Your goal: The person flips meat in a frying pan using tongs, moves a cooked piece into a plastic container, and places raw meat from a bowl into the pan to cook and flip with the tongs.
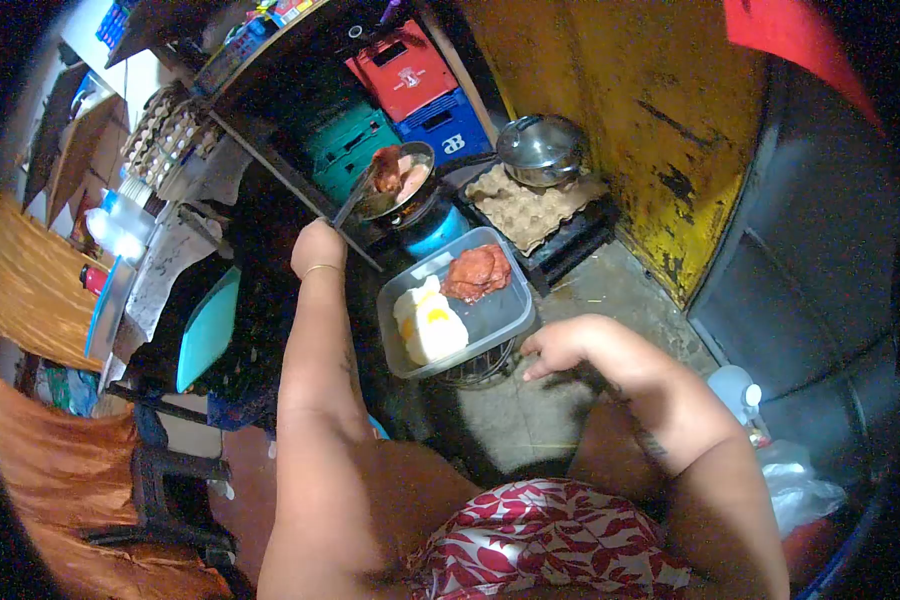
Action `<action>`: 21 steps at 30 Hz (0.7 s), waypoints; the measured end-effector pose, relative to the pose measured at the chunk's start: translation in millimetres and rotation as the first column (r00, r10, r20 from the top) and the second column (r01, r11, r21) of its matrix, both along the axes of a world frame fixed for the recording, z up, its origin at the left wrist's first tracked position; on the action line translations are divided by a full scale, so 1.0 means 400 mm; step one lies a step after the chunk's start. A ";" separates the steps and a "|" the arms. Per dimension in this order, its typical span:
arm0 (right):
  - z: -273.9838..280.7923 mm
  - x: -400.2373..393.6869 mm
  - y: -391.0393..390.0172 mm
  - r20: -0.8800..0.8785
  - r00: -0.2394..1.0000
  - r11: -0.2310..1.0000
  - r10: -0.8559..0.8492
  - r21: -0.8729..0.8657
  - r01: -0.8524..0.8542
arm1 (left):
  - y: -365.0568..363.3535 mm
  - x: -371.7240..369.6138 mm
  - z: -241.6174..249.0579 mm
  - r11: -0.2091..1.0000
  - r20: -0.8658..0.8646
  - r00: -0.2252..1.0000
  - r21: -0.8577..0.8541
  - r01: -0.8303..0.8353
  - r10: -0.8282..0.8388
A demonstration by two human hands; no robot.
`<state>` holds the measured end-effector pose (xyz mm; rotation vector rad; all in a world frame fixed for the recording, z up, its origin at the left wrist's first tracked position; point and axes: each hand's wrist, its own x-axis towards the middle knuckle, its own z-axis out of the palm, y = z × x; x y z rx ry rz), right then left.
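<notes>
I see the dark utensil [348,207] in the grip of the left hand [320,250], which is closed around its near end, and its far end goes over the rim of the pan [423,153]. Inside this pan lies a reddish piece of meat [388,170], next to the utensil's end, and also a paler pinkish piece [413,173]. The pan sits above a blue round object [435,236]. Nearer to me is the clear plastic container [492,318], with the fried eggs [433,325] at its left and a red meat portion [477,273] at its upper right. The right hand [558,345] holds nothing; its fingers are loosely spread just beside the container, and I cannot tell if they touch it. Farther off, a lidded pot [542,150] rests by the egg-carton sheet [530,208], and behind the pan stand red [410,78], blue [450,125] and green crates [353,148].
</notes>
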<state>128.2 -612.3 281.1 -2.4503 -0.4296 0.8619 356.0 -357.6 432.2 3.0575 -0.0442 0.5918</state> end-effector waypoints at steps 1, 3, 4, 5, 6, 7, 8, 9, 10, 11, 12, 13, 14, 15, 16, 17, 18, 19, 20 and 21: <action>-0.005 0.002 -0.002 0.002 1.000 1.000 -0.003 0.002 0.003 | -0.001 0.016 -0.015 1.000 -0.014 1.000 0.019 0.006 -0.006; -0.013 0.010 -0.006 0.010 1.000 1.000 0.009 -0.004 -0.009 | -0.011 0.032 -0.036 0.999 -0.026 1.000 0.037 0.018 -0.017; -0.015 0.014 -0.009 0.018 0.999 1.000 0.026 -0.010 -0.026 | -0.014 0.033 -0.048 0.999 -0.034 0.999 0.035 0.017 -0.016; -0.016 0.016 -0.011 0.017 1.000 1.000 0.022 -0.011 -0.022 | -0.017 0.035 -0.059 0.999 -0.042 0.999 0.033 0.016 -0.014; -0.017 0.017 -0.013 0.012 1.000 1.000 0.021 -0.003 -0.021 | -0.017 0.040 -0.070 0.999 -0.046 0.998 0.032 0.037 -0.035; -0.019 0.018 -0.015 0.005 1.000 1.000 0.021 0.006 -0.021 | -0.017 0.049 -0.079 0.999 -0.049 0.998 0.032 0.039 -0.037; -0.020 0.019 -0.016 0.001 1.000 1.000 0.021 0.007 -0.021 | -0.016 0.056 -0.089 0.999 -0.066 0.997 0.039 0.030 -0.027; -0.020 0.020 -0.017 -0.009 1.000 1.000 0.016 0.013 -0.016 | -0.019 0.052 -0.090 0.999 -0.084 0.996 0.047 0.020 -0.016; -0.019 0.022 -0.017 -0.018 1.000 1.000 0.013 0.018 -0.012 | -0.021 0.048 -0.090 0.999 -0.088 0.996 0.048 0.018 -0.014; -0.017 0.022 -0.018 -0.020 1.000 1.000 0.017 0.019 -0.016 | -0.021 0.046 -0.088 0.999 -0.084 0.996 0.032 0.016 -0.013; -0.014 0.021 -0.019 -0.012 1.000 1.000 0.018 0.019 -0.017 | -0.021 0.042 -0.084 1.000 -0.079 0.997 0.017 0.013 -0.012; -0.012 0.023 -0.019 -0.004 1.000 1.000 0.018 0.020 -0.018 | -0.017 0.046 -0.085 1.000 -0.078 0.997 0.019 0.008 -0.007; -0.013 0.026 -0.018 -0.002 1.000 1.000 0.021 0.022 -0.021 | -0.015 0.052 -0.088 1.000 -0.081 0.997 0.027 0.016 -0.013; -0.013 0.027 -0.017 -0.009 1.000 1.000 0.016 0.021 -0.016 | -0.016 0.053 -0.087 0.999 -0.085 0.996 0.034 0.025 -0.022; -0.013 0.028 -0.018 -0.017 1.000 1.000 0.010 0.020 -0.009 | -0.016 0.053 -0.086 0.999 -0.084 0.996 0.037 0.026 -0.022; -0.013 0.030 -0.018 -0.016 1.000 1.000 0.007 0.023 -0.007 | -0.018 0.052 -0.087 0.999 -0.079 0.997 0.043 0.023 -0.019; -0.013 0.033 -0.017 -0.015 1.000 1.000 0.008 0.028 -0.008 | -0.023 0.050 -0.086 0.999 -0.075 0.997 0.049 0.021 -0.017; -0.016 0.033 -0.017 -0.014 1.000 0.999 0.009 0.033 -0.008 | -0.026 0.051 -0.083 0.998 -0.076 0.997 0.050 0.025 -0.021; -0.024 0.031 -0.018 -0.017 1.000 0.999 0.006 0.035 -0.005 | -0.026 0.052 -0.077 0.999 -0.053 0.998 0.030 0.034 -0.032; -0.035 0.029 -0.017 0.028 1.000 0.999 -0.012 0.053 0.010 | -0.027 0.048 -0.069 0.999 -0.031 0.999 0.009 0.041 -0.041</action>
